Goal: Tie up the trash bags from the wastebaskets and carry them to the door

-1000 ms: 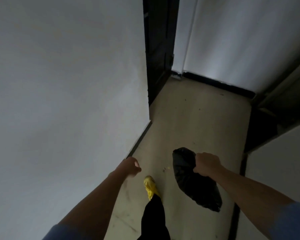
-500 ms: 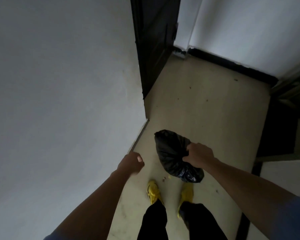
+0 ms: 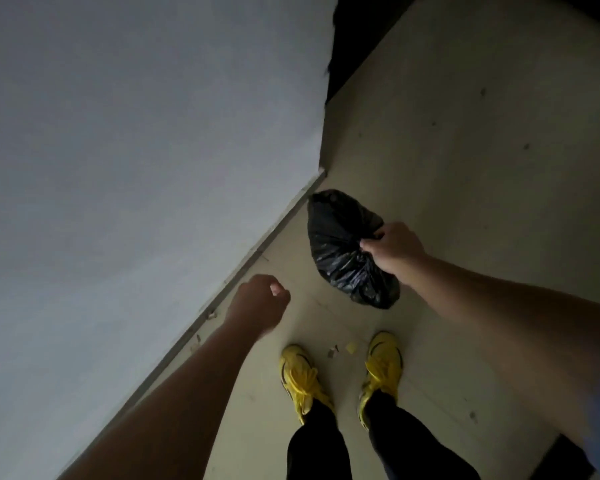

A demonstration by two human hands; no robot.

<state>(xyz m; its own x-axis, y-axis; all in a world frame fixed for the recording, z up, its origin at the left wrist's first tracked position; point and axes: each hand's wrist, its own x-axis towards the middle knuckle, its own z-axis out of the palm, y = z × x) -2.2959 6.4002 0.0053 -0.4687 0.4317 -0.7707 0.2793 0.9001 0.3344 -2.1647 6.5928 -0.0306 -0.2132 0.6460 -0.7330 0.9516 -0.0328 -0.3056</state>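
The trash bag (image 3: 343,247), black and crumpled, is being held at its gathered neck by the right hand (image 3: 394,252), whose fingers are being curled tightly round the bunched plastic. The grip is being taken there, it is judged, so that the mouth is being pinched closed while the weight is being left to hang below. The bag is being carried low over the pale floor (image 3: 465,168), just ahead of the yellow shoes (image 3: 300,375) and near the foot of the grey wall (image 3: 136,168). Whether its bottom is touching the floor cannot be told. It is being held out in front of the body, probably so that the legs are not being brushed. The left hand (image 3: 257,299) is being held forward beside the wall, curled into a fist with nothing seen in it, and is presumably being spared for whatever comes next. A few small scraps (image 3: 342,349) are lying between the shoes. A dark opening (image 3: 354,39) is showing past the wall's corner, and the carrying stage is judged to be under way.
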